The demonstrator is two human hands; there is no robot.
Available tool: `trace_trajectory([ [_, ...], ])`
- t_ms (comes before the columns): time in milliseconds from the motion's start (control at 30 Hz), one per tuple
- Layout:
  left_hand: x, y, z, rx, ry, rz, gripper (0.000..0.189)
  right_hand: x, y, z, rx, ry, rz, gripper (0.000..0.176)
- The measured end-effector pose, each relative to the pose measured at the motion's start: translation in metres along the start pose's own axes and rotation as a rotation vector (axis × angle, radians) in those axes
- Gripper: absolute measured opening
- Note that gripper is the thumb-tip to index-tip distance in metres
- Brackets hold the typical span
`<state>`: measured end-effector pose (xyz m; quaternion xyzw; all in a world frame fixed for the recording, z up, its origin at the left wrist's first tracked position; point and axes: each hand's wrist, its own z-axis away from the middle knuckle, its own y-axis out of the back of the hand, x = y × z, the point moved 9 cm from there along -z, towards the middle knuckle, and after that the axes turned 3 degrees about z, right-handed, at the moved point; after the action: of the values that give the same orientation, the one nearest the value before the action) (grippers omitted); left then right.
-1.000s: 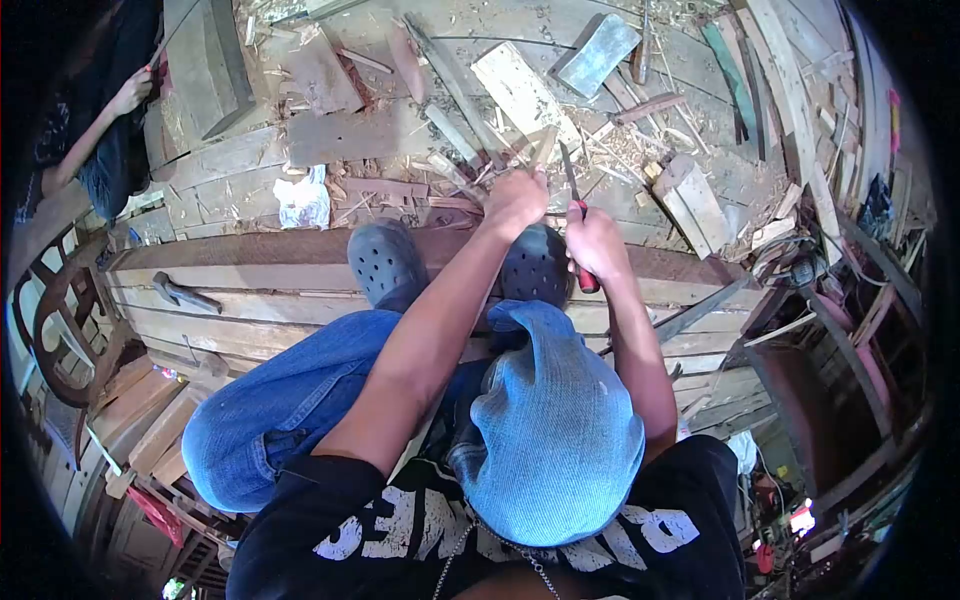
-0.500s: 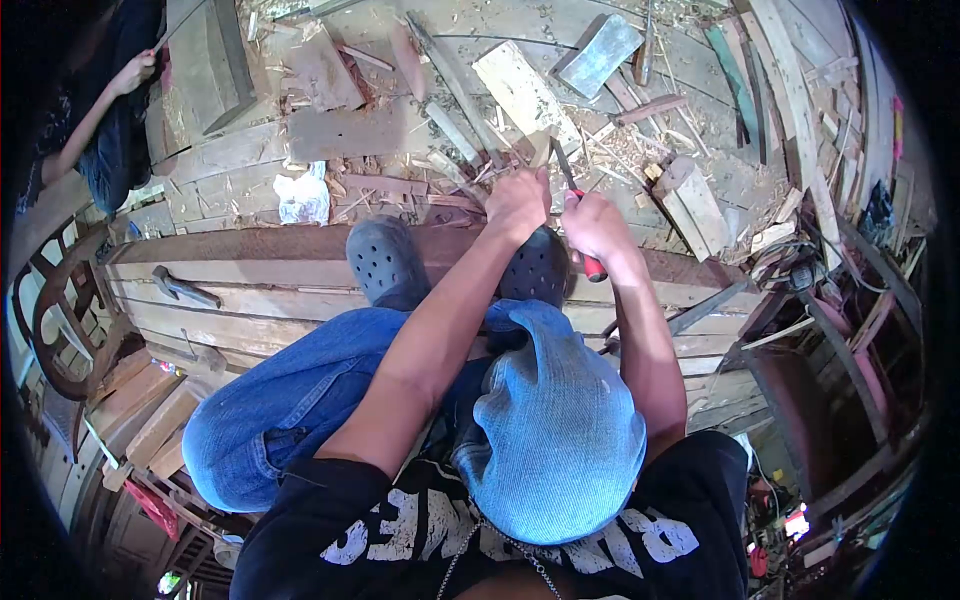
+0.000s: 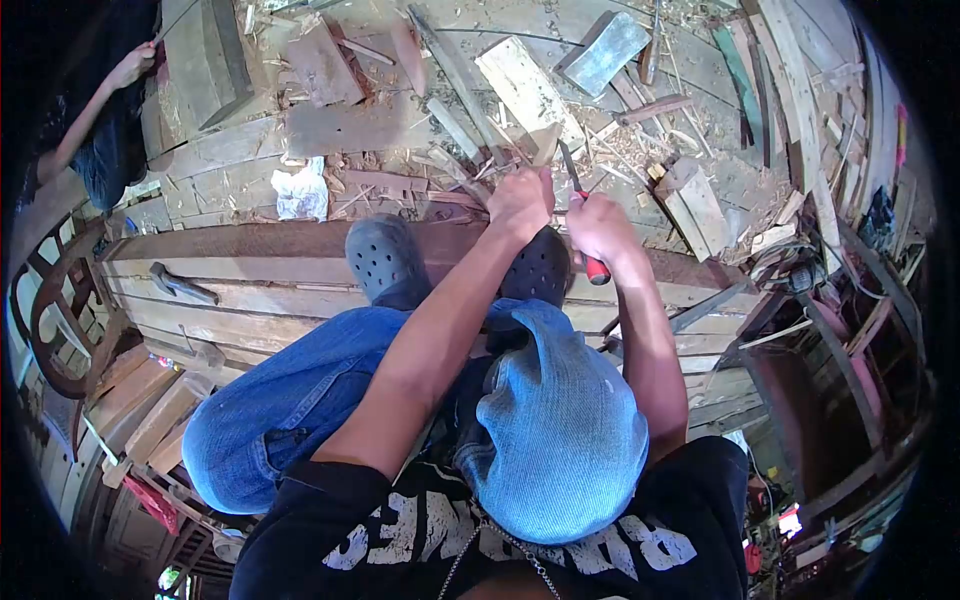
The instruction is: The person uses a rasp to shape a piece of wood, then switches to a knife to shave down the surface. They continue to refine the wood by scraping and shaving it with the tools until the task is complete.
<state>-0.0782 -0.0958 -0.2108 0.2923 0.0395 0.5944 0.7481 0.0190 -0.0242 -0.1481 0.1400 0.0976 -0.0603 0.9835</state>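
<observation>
My right hand (image 3: 603,228) is closed round the red handle of a knife (image 3: 571,172), whose dark blade points up and away from me. Just left of it, my left hand (image 3: 520,203) grips a thin wooden piece (image 3: 546,150) that sticks out beyond the fingers. The blade lies close beside this piece. Both hands are above my right shoe, a dark clog (image 3: 537,265). Ahead of them a pale wood block (image 3: 530,90) lies on the floor among shavings.
A grey metallic-looking block (image 3: 607,54) and a short wood block (image 3: 692,208) lie ahead to the right. A hammer (image 3: 183,283) rests on the planks at left, near a crumpled white bag (image 3: 301,190). Another person's hand (image 3: 133,66) is at upper left.
The knife and my right hand have shifted very slightly to the right. My left hand keeps its hold on the wooden piece, almost unmoved.
</observation>
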Motion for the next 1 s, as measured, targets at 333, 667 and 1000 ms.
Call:
trace_trajectory([
  [333, 0.002, 0.003, 0.004, -0.033, 0.01, -0.02, 0.046, -0.001, -0.002, -0.003, -0.025, -0.024, -0.01, 0.035],
  [667, -0.009, -0.019, -0.02, -0.078, -0.145, 0.051, 0.055, -0.009, -0.026, -0.021, 0.083, 0.043, -0.022, 0.048],
  [1000, -0.005, -0.016, -0.007, -0.063, -0.212, 0.065, 0.054, 0.002, -0.034, -0.033, 0.135, 0.002, 0.004, 0.062],
])
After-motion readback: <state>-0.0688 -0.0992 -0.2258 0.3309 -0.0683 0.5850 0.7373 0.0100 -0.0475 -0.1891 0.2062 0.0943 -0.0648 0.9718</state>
